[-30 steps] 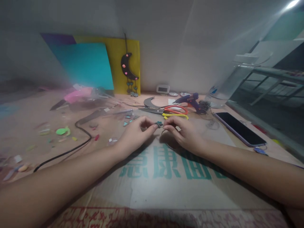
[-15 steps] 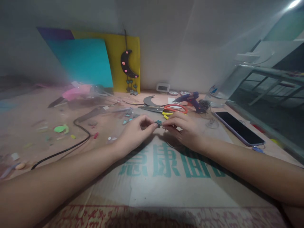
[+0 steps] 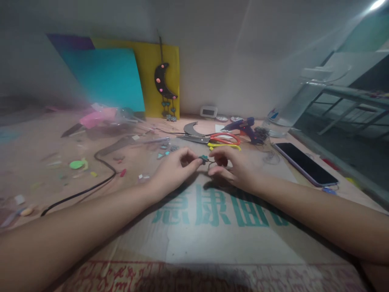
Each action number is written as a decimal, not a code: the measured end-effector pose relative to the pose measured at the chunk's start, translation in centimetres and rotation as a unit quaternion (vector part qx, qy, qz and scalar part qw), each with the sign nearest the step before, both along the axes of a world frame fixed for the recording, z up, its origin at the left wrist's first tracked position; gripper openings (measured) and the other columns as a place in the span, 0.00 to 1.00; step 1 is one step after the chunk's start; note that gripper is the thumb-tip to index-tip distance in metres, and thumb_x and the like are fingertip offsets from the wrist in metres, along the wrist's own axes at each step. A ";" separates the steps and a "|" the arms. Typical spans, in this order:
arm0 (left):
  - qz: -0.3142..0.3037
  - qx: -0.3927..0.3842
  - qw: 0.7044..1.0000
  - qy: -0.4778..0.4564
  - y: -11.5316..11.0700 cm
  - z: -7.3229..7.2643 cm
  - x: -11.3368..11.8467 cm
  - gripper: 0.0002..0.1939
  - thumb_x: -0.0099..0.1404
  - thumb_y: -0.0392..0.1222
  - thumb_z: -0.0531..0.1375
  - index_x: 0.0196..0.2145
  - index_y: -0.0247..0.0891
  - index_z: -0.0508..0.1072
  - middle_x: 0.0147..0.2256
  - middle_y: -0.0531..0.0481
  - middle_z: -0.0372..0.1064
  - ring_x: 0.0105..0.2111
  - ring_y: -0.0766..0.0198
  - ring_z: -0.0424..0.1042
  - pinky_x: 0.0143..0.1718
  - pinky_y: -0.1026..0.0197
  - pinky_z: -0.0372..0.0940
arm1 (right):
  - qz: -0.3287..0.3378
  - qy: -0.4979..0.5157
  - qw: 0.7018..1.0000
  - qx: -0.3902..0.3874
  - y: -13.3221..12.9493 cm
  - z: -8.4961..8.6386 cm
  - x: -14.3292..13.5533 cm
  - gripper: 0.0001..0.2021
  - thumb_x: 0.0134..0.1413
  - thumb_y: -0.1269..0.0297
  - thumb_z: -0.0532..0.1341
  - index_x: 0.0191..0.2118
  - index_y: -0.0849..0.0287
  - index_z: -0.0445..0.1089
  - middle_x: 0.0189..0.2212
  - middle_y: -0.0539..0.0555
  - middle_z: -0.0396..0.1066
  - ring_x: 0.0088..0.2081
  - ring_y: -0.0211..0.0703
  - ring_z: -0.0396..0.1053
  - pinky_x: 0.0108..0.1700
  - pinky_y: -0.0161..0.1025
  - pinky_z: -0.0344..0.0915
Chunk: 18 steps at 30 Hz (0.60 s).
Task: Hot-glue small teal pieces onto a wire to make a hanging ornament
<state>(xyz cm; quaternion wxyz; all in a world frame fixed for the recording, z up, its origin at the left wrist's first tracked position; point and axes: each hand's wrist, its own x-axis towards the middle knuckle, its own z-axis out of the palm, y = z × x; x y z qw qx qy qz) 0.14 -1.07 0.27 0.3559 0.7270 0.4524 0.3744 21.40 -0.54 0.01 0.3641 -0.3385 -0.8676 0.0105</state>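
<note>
Worktop (image 3: 67, 190): pinkish and scattered with bits; a paper sheet (image 3: 194, 243) with large green characters lies under the hands.
Yellow board (image 3: 172, 54): upright at the back, well apart from the hands.
Left hand (image 3: 176, 168): thumb and forefinger pinch a small teal piece (image 3: 203, 158) at their tips.
Right hand (image 3: 235, 166): just beside it, thumb and forefinger spread apart; I cannot tell whether they touch the cord.
Scissors (image 3: 209, 140): lying just beyond the hands, handles towards the right.
Dark crescent (image 3: 158, 81): hangs in front of the yellow board, pink dots on it, small teal shapes dangling below.
Teal piece: raised off the paper sheet, between the two hands.
Thin cord (image 3: 211, 162): curls from the teal piece towards the right hand. Working this cord at the piece seems the step in hand; the next move calls for a firm left pinch and a fine right-hand grip, without tugging.
</note>
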 end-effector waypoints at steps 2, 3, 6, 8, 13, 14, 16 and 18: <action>0.014 -0.012 1.000 0.001 0.2 0.0 -0.1 0.12 0.63 0.49 0.58 0.32 0.38 0.70 0.31 0.52 0.71 0.33 0.62 0.69 0.36 0.61 0.62 | 0.003 0.001 1.000 0.016 0.0 0.0 -0.1 0.13 0.58 0.58 0.63 0.46 0.58 0.68 0.30 0.51 0.71 0.28 0.38 0.67 0.32 0.35 0.64; 0.017 -0.013 1.000 0.003 0.2 -0.1 -0.1 0.12 0.63 0.50 0.58 0.32 0.38 0.70 0.31 0.52 0.71 0.33 0.62 0.69 0.36 0.61 0.62 | 0.006 0.001 1.000 0.026 0.0 0.1 -0.1 0.11 0.59 0.62 0.61 0.46 0.58 0.68 0.32 0.52 0.72 0.30 0.39 0.69 0.33 0.36 0.65; 0.011 -0.003 1.000 0.009 0.3 -0.1 -0.1 0.11 0.63 0.49 0.58 0.32 0.37 0.70 0.31 0.52 0.71 0.33 0.62 0.69 0.36 0.61 0.62 | 0.032 0.008 0.998 0.051 0.2 0.2 -0.2 0.04 0.62 0.66 0.58 0.40 0.57 0.70 0.32 0.53 0.74 0.33 0.40 0.71 0.36 0.37 0.67; 0.005 0.001 1.000 0.012 0.3 -0.1 -0.1 0.11 0.63 0.49 0.58 0.32 0.37 0.71 0.31 0.52 0.71 0.33 0.62 0.69 0.36 0.61 0.62 | 0.045 0.012 0.997 0.058 0.3 0.4 -0.2 0.05 0.63 0.67 0.57 0.36 0.58 0.70 0.31 0.53 0.74 0.33 0.39 0.71 0.38 0.36 0.67; -0.025 0.010 1.000 0.007 0.2 -0.4 -0.1 0.10 0.64 0.48 0.58 0.32 0.38 0.71 0.32 0.52 0.72 0.34 0.63 0.70 0.36 0.62 0.63 | 0.042 -0.003 0.999 0.025 -0.1 0.7 -0.3 0.06 0.63 0.67 0.57 0.35 0.59 0.70 0.28 0.52 0.75 0.30 0.37 0.70 0.32 0.33 0.65; -0.032 0.011 0.999 0.006 0.3 -0.4 -0.1 0.10 0.64 0.47 0.58 0.33 0.38 0.72 0.33 0.52 0.73 0.34 0.63 0.71 0.36 0.62 0.63 | 0.044 -0.005 0.999 0.022 -0.3 0.7 -0.4 0.06 0.63 0.67 0.57 0.35 0.59 0.70 0.29 0.52 0.75 0.29 0.36 0.71 0.32 0.33 0.65; -0.038 0.011 0.999 0.002 0.4 -0.6 -0.2 0.10 0.64 0.47 0.58 0.34 0.38 0.73 0.34 0.52 0.74 0.35 0.63 0.72 0.37 0.62 0.63 | 0.047 -0.008 0.999 0.022 -0.5 0.6 -0.4 0.06 0.62 0.67 0.58 0.35 0.60 0.71 0.29 0.52 0.75 0.29 0.36 0.71 0.31 0.33 0.64; -0.040 0.009 0.999 -0.002 0.5 -0.6 -0.2 0.10 0.64 0.47 0.58 0.36 0.38 0.73 0.34 0.51 0.75 0.35 0.63 0.72 0.38 0.62 0.64 | 0.046 -0.009 0.999 0.023 -0.7 0.6 -0.5 0.05 0.62 0.67 0.58 0.36 0.60 0.71 0.29 0.52 0.76 0.29 0.36 0.71 0.31 0.32 0.64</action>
